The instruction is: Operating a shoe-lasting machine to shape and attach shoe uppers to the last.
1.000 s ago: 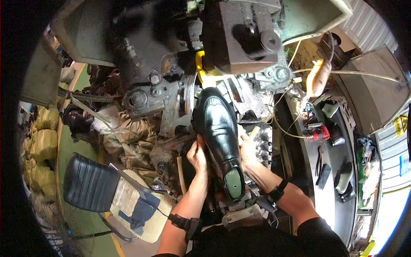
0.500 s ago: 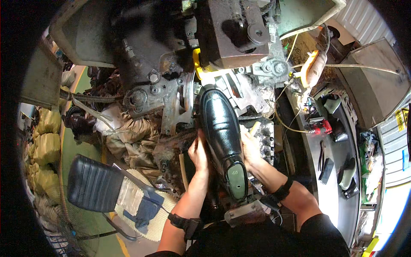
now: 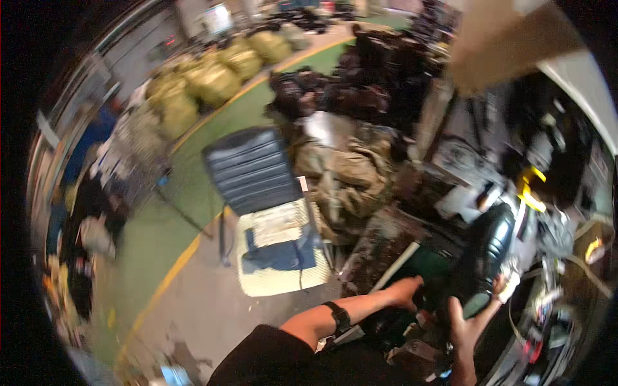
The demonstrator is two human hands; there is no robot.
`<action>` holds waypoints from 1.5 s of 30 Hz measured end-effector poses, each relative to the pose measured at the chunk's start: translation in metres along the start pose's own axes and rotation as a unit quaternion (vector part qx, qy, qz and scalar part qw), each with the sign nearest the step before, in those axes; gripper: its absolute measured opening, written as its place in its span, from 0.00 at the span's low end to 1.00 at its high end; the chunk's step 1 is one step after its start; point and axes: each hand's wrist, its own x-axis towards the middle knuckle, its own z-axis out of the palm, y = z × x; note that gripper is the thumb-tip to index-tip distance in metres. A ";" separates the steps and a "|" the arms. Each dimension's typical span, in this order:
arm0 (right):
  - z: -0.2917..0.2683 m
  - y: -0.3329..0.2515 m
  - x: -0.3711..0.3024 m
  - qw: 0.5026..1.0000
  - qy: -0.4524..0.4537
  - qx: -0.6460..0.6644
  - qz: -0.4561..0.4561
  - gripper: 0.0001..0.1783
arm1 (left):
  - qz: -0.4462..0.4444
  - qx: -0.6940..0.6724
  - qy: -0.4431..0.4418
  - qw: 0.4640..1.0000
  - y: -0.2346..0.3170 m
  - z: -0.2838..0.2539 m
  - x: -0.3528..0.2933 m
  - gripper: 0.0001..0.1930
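Observation:
A glossy black leather shoe [image 3: 492, 241] lies tilted on the machine at the right, its toe toward a yellow part [image 3: 532, 190]. My right hand [image 3: 473, 321] grips its heel end, thumb on one side and fingers on the other. The green top of the heel end [image 3: 477, 302] shows between them. My left hand [image 3: 404, 294] is off the shoe, a little to its left, with thumb and fingers apart and nothing visible in it. Beside that hand a pale bar [image 3: 396, 265] runs along the machine's edge. Motion smears the picture.
A black-backed chair [image 3: 248, 170] with a woven seat cover and dark blue cloth stands left of the machine. Behind it lie a brown cloth heap [image 3: 347, 183] and dark piles [image 3: 360, 83]. Yellow sacks [image 3: 215, 80] line the far side of the green floor [image 3: 187, 212].
The view has swung left, bringing the chair and sacks toward the middle. My left hand has come off the shoe; my right hand has shifted back to its heel end.

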 end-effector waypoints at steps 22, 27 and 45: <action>-0.071 -0.050 -0.080 0.947 -0.106 -0.004 -0.303 0.46 | 0.041 -0.610 0.255 0.749 0.078 -0.242 -0.193 0.30; -0.082 -0.069 -0.102 0.913 -0.140 -0.028 -0.382 0.58 | 0.243 -0.144 0.377 0.882 0.078 -0.235 -0.120 0.28; -0.380 -0.025 -0.534 0.643 0.727 0.009 0.240 0.42 | -0.025 -0.284 -0.459 0.841 0.402 0.259 -0.111 0.23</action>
